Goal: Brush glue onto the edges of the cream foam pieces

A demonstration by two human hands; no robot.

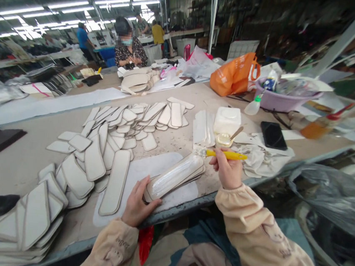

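Observation:
My right hand (228, 170) grips a brush with a yellow handle (230, 155). The brush's bristles (201, 151) are at the far end of the top white panel (176, 172), whose surface has a wet, glossy streak. This long, round-cornered panel lies on a small stack of similar ones. With thumb and fingers on either side, my left hand (139, 200) holds the near end of that stack. Left of it, a single white panel (114, 183) rests on a white sheet (165, 164). Beyond the brush stands a small tub of pale paste (224, 140) with a stick in it.
Many loose panels (84, 157) spread over the left of the table. Near my right hand are a white container (227, 119), a crumpled cloth (258, 159) and a black phone (273, 135). Farther back stand an orange bag (231, 75) and a purple basin (281, 101). A masked co-worker (130, 51) sits opposite.

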